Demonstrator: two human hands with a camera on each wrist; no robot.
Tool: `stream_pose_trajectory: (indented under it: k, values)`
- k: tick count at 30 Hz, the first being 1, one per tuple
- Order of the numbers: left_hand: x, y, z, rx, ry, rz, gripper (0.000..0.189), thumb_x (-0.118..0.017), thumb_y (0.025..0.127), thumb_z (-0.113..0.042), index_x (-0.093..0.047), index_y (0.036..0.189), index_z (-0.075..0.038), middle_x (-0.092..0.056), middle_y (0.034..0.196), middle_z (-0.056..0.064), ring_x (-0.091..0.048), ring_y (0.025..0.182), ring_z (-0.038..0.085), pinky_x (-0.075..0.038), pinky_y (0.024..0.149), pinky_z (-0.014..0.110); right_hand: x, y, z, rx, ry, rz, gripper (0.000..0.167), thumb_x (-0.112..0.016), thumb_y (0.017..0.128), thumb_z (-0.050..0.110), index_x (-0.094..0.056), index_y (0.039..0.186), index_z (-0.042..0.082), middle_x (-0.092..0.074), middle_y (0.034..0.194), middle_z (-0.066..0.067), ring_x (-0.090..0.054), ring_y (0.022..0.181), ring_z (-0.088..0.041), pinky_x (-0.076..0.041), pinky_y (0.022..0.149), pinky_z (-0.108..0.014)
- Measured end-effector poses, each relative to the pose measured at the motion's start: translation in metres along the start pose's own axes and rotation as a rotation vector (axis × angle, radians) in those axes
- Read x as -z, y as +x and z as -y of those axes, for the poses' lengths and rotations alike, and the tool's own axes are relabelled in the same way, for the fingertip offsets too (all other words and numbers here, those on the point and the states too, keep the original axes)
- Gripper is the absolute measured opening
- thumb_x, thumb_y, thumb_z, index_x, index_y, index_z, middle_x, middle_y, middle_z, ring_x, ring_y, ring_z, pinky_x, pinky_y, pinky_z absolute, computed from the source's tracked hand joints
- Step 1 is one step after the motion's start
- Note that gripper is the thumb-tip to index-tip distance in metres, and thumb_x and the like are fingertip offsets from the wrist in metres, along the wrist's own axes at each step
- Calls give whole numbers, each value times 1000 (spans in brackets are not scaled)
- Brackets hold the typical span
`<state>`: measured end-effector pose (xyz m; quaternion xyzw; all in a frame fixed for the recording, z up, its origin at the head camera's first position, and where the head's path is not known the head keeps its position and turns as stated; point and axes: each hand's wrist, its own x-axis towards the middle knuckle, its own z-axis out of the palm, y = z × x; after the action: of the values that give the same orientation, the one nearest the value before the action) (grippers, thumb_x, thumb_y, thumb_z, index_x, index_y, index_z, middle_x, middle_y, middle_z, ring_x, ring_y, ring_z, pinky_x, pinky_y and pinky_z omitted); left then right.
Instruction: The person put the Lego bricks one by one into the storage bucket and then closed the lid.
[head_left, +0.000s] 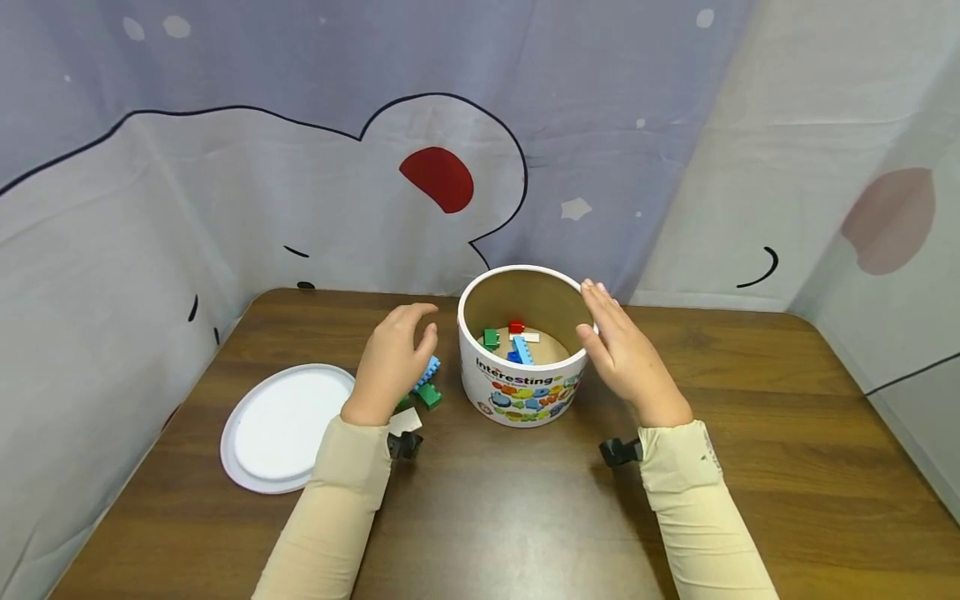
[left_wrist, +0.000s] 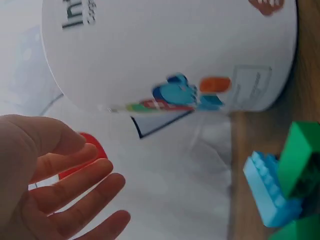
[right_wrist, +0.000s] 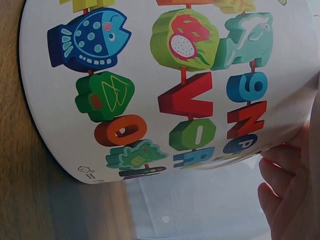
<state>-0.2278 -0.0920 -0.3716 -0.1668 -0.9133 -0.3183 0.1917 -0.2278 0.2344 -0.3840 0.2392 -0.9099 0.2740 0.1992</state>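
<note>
A round white tub (head_left: 480,385) with "Interesting" printed on its side stands uncovered on the table. Inside lie a green brick (head_left: 491,339), a red brick (head_left: 517,327), a white brick (head_left: 531,337) and a light blue brick (head_left: 522,350). My right hand (head_left: 630,362) is at the tub's right rim, fingers extended; in the right wrist view its fingers (right_wrist: 280,175) are beside the printed wall. To the tub's left, my left hand (head_left: 393,358) is raised, fingers loosely bent and holding nothing. Below it are a light blue brick (left_wrist: 265,190) and green bricks (left_wrist: 300,160), partly hidden in the head view.
A round white lid (head_left: 285,421) lies on the table at the left, partly behind the left forearm. A flat white piece (head_left: 406,420) is beside the left wrist. Behind the wooden table (head_left: 525,517) hangs a printed curtain (head_left: 360,192).
</note>
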Motion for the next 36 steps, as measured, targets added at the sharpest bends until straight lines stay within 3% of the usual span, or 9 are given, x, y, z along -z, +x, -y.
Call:
stream_pose_trajectory:
  k: [5, 11, 17, 28, 36]
  values:
    - [-5, 0, 15, 83, 3, 77, 31, -59, 101, -13, -64, 129, 1, -65, 127, 21, -63, 117, 38, -53, 97, 51, 0, -1, 1, -22, 9, 7, 67, -35, 109, 48, -32, 158, 2, -31, 164, -14, -23, 153, -31, -17, 125, -42]
    - [-14, -1, 29, 172, 18, 228, 34, -60, 101, -11, -61, 132, 3, -66, 124, 21, -63, 115, 36, -53, 96, 48, 0, -1, 1, -8, 0, 0, 66, -34, 110, 46, -33, 156, -1, -32, 162, -17, -25, 152, -34, -16, 125, -40]
    - [-22, -4, 41, 215, 42, 348, 37, -63, 101, -14, -61, 133, 5, -64, 129, 23, -60, 121, 38, -51, 101, 49, 0, -1, 1, 6, -30, -2, 65, -35, 110, 43, -34, 156, -3, -33, 161, -19, -27, 151, -35, -14, 125, -37]
    - [-28, -6, 48, 160, 51, 361, 26, -68, 98, -13, -69, 117, 4, -71, 108, 18, -67, 99, 31, -55, 89, 45, -1, 0, 3, 4, -31, 0, 64, -35, 110, 42, -34, 155, -3, -33, 162, -18, -27, 151, -36, -15, 125, -39]
    - [-30, -7, 46, 162, 61, 356, 23, -65, 99, -11, -69, 115, 5, -72, 107, 19, -69, 98, 32, -55, 89, 47, 0, -1, 4, -11, -23, -4, 63, -36, 110, 42, -34, 156, -2, -33, 162, -18, -27, 151, -34, -15, 125, -39]
